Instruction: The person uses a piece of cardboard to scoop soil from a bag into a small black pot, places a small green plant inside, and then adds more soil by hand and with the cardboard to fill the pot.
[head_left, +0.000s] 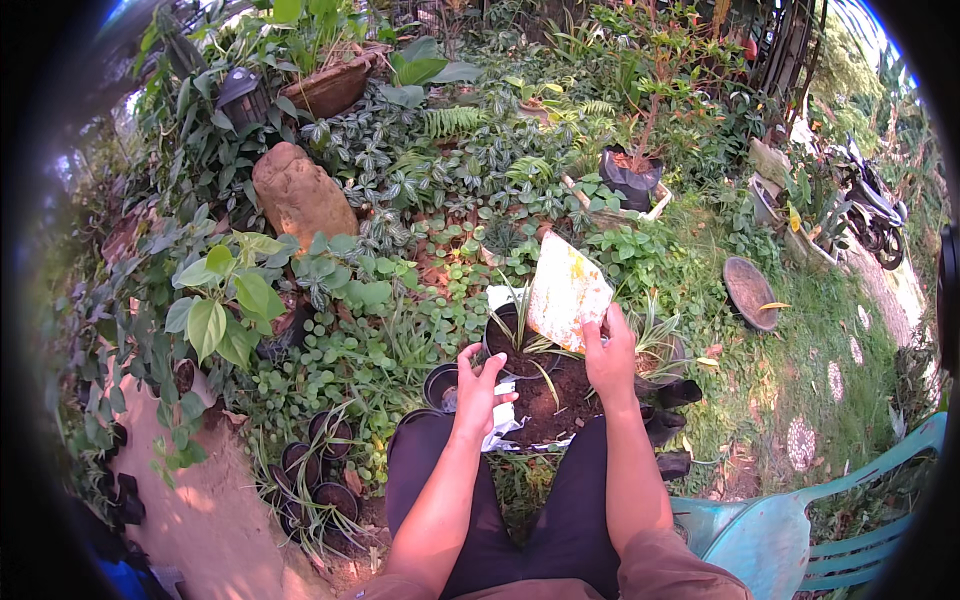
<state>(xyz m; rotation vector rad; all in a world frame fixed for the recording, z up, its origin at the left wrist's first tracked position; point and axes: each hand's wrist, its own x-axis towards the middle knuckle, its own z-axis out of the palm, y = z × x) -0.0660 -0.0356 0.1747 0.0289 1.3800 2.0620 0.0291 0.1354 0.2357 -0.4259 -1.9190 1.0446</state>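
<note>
My right hand (611, 352) grips a flat, pale piece with worn orange and yellow patches (568, 292) by its lower edge; its material is unclear. To its left is my left hand (482, 386), fingers apart and holding nothing, near the rim of a black plastic pot (525, 367). A spider plant (519, 315) with striped leaves stands in that pot. Dark loose soil (544, 409) lies on a white plastic sheet or sack (501, 424) in front of my knees. An empty-looking black pot (442, 388) stands left of my left hand.
Several small potted spider plants (319, 472) stand at the lower left. Another spider plant (656, 337) is just right of my right hand. A green plastic chair (765, 532) is at the lower right, a shallow bowl (750, 292) on the grass. A large rock (300, 195) stands among plants.
</note>
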